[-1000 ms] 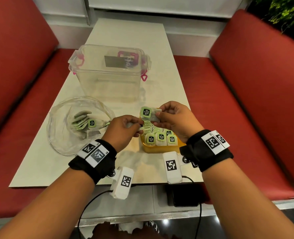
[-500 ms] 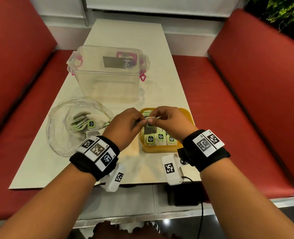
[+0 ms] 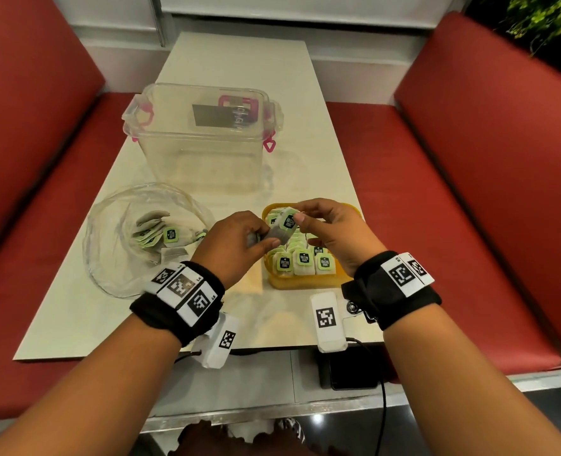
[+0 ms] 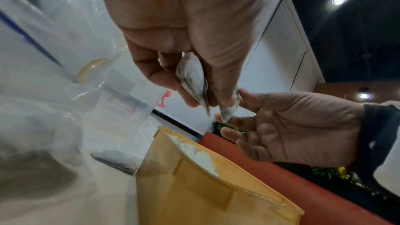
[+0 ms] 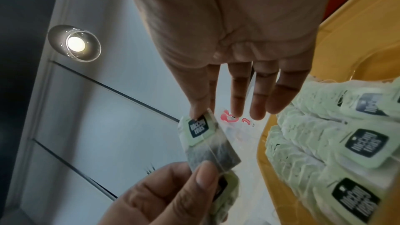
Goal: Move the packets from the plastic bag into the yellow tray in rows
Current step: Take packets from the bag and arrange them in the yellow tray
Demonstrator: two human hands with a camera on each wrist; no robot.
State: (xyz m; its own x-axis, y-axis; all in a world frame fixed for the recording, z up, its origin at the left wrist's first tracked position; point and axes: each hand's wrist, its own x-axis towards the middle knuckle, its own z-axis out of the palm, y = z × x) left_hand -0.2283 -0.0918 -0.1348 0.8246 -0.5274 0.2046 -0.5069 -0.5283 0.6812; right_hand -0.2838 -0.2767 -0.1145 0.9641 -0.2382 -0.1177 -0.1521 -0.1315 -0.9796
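Note:
A tea-bag packet [image 3: 282, 227] with a green tag hangs above the yellow tray [image 3: 305, 285], held between both hands. My right hand [image 3: 300, 222] pinches its tag end [image 5: 198, 127]. My left hand [image 3: 262, 239] grips its grey lower end [image 5: 216, 153] and holds a second packet [image 4: 191, 81] in the same fingers. Rows of tagged packets [image 5: 337, 143] stand in the tray. The open plastic bag [image 3: 108, 258] lies left of the tray with several packets [image 3: 160, 230] inside.
A clear plastic box [image 3: 203, 139] with pink latches stands at the back of the white table [image 3: 75, 317]. Red bench seats flank the table on both sides. A dark device [image 3: 351, 370] sits below the table's near edge.
The hands came together over the tray, and the packet has turned from edge-on to tag face up. The left hand has moved slightly right, away from the bag.

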